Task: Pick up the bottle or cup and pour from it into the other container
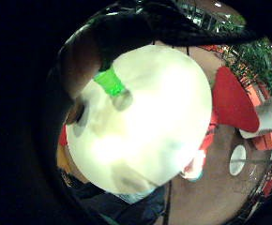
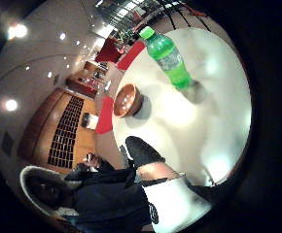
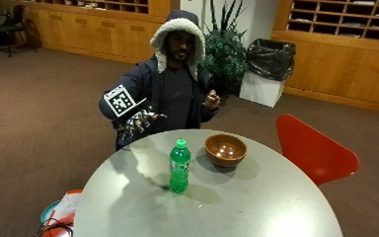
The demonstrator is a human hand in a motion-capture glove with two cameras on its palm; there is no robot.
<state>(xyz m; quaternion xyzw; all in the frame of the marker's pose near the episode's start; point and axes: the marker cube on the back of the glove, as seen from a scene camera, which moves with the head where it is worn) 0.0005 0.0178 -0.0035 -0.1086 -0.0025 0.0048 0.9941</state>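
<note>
- A green plastic bottle with a green screw cap stands upright near the middle of the round pale-grey table, and the cap is on.
- A round brown wooden bowl sits just beside the bottle, on the side nearer the red chair; the two are apart, not touching. The bowl looks empty from the outside view.
- The black-gloved right hand is raised in the air beyond the table's far rim, well apart from the bottle, on the side away from the bowl.
- Its fingers are loosely spread and point roughly down toward the table; they hold nothing.
- The person's bare hand is lifted near the chest, farther from the bottle than the bowl is, touching none of the task's things.
- From the thumb-side palm view the bottle and bowl both stand clear on the table top, with no finger around either.
- Judged from this, the task has barely begun: nothing is grasped, lifted or tilted, and no liquid shows in the bowl.
- Left to do: reach the bottle, grip it, get the cap off, carry it over the bowl and pour.
</note>
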